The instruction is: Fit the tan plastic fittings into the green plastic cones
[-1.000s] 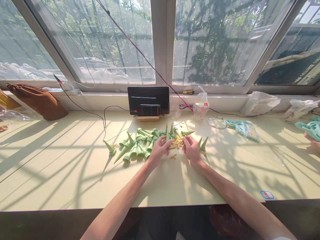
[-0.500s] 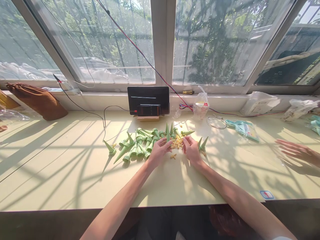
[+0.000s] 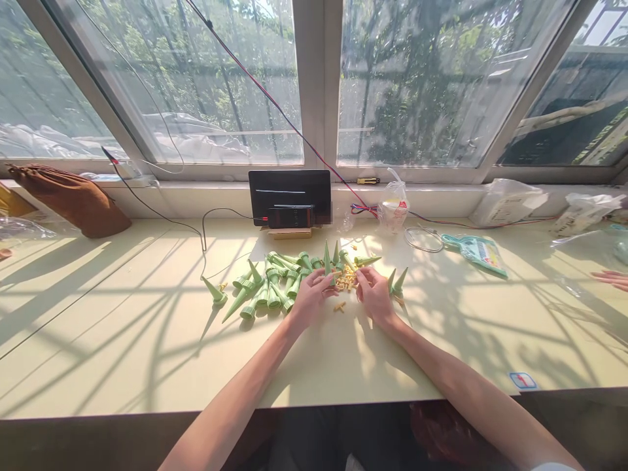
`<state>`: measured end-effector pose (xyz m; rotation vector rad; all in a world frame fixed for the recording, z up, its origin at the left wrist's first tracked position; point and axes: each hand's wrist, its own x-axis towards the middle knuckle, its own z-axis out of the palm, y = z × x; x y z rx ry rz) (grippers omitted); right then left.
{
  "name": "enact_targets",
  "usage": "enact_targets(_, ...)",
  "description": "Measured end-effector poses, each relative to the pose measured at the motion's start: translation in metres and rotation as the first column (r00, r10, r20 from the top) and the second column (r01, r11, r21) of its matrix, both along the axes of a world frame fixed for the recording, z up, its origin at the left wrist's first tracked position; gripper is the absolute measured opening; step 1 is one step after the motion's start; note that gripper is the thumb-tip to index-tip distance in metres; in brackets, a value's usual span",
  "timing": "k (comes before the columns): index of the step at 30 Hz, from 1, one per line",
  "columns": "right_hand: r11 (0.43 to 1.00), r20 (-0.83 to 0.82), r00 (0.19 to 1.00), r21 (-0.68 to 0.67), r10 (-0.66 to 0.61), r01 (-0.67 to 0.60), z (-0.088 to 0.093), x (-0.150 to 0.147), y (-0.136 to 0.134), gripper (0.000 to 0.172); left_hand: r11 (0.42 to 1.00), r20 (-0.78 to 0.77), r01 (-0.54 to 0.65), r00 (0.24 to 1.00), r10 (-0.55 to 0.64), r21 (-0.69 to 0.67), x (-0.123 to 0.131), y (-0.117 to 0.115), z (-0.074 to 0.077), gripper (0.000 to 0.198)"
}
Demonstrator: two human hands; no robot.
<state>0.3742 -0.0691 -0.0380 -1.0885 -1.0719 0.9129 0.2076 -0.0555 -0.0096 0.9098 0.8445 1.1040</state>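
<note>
My left hand [image 3: 313, 294] is closed on a green plastic spike [image 3: 328, 257], its pointed end up, though the fingers hide the lower part. Just to the right, small yellow plastic pieces [image 3: 348, 281] lie in a loose heap between my hands. My right hand [image 3: 375, 294] has its fingertips pinched together at the heap's edge; what they hold is too small to make out. Many green cone-shaped spikes [image 3: 262, 297] are piled left of my left hand. Two upright spikes [image 3: 400, 280] stand just beyond my right hand. One yellow piece [image 3: 339, 306] lies apart, nearer to me.
Behind the pile a black tablet [image 3: 290, 193] leans on a stand with a phone before it. A bagged cup [image 3: 394, 206], a coiled cable [image 3: 422, 240] and a teal packaged item [image 3: 478, 254] lie to the right. Another person's hand [image 3: 612, 279] shows at the right edge.
The other person's hand has drawn back toward the right edge, with clear plastic now near it. My hands stay almost in place, with small finger shifts at the spike.
</note>
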Motion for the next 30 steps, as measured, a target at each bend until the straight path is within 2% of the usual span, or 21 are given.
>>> enact_targets(5,0.999,-0.017,0.999,0.008,0.033,-0.033,0.007,-0.001,-0.004,0.029,0.995,0.001,0.089,0.996,-0.089,0.043,-0.001,-0.003,0.009,0.03)
enact_targets(8,0.999,-0.026,0.998,0.022,0.051,-0.05,0.009,-0.001,-0.005,0.028,0.991,-0.053,0.112,0.993,-0.108,0.073,-0.002,-0.005,0.012,0.029)
enact_targets(11,0.997,-0.023,0.998,0.036,0.062,-0.061,0.01,-0.001,-0.006,0.027,0.993,-0.078,0.096,0.993,-0.09,0.072,-0.002,-0.005,0.012,0.03)
enact_targets(18,0.997,-0.001,0.998,0.048,0.056,-0.056,0.011,0.0,-0.008,0.027,0.999,0.016,0.021,1.0,-0.022,0.04,0.0,-0.004,0.011,0.034)
enact_targets(23,0.998,-0.026,0.998,0.025,0.058,-0.057,0.01,0.001,-0.007,0.029,0.999,0.026,-0.007,1.0,0.006,0.04,0.002,-0.004,0.009,0.036)
enact_targets(30,0.994,0.009,0.999,0.097,0.053,-0.053,0.01,0.001,-0.007,0.024,0.986,-0.14,-0.015,0.989,0.039,0.166,0.003,-0.004,0.006,0.041)
